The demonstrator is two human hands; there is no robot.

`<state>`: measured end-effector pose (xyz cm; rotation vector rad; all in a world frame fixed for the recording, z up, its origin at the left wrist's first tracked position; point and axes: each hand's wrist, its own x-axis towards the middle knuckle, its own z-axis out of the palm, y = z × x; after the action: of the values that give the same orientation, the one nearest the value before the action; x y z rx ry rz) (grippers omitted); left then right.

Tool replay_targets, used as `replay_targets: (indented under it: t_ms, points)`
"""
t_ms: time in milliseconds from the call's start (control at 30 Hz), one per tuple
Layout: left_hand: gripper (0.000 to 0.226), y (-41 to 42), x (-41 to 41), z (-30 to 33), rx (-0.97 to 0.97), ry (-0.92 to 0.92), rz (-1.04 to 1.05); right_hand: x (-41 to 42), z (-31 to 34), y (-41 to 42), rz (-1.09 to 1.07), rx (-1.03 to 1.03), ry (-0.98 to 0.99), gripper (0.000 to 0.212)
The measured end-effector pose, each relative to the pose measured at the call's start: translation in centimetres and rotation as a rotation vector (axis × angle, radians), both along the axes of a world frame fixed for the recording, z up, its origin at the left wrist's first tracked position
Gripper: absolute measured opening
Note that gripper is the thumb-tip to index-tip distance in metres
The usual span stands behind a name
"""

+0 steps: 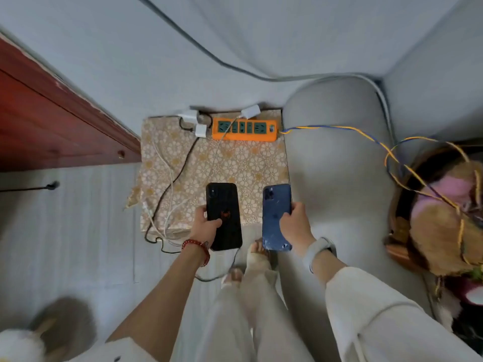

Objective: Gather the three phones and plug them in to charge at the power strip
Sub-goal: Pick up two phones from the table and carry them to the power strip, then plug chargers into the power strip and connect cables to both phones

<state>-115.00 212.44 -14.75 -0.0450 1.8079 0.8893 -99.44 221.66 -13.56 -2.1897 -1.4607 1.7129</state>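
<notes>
My left hand (205,226) grips a black phone (224,202) with a red spider mark, back side up. My right hand (295,227) holds a blue phone (274,205), its back cracked near the lower end. Both phones hover over the near edge of a small table with a floral cloth (245,163). At the far edge of that cloth lies an orange power strip (244,129). White charger plugs (201,130) sit left of the strip and one more (251,111) lies behind it. White and black cables (167,189) trail down the cloth's left side. A third phone is not in sight.
A grey sofa arm (337,178) stands right of the table. A yellow-blue wire (366,134) runs from the strip toward a basket of stuffed toys (444,220). A red wooden door (47,121) is at left. My feet (256,257) stand below the table.
</notes>
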Motion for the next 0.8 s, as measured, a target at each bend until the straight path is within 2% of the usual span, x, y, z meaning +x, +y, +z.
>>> replay_targets:
  t_ms: [233, 433, 633, 800]
  points:
    - [0.042, 4.5, -0.5, -7.0, -0.056, 0.044, -0.073, -2.5, -6.1, 3.6, 0.030, -0.015, 0.013, 0.031]
    - [0.039, 6.7, -0.4, -8.6, -0.066, 0.130, -0.150, -3.5, -8.6, 5.5, -0.006, -0.025, 0.039, 0.030]
    - [0.047, 6.5, 0.2, -8.8, -0.278, 0.368, -0.470, -3.4, -9.3, 5.5, 0.130, 0.107, -0.110, 0.032]
    - [0.042, 6.4, 0.0, -8.1, -0.397, 0.517, -0.718, -4.3, -9.2, 5.1, 0.233, 0.140, -0.226, 0.035]
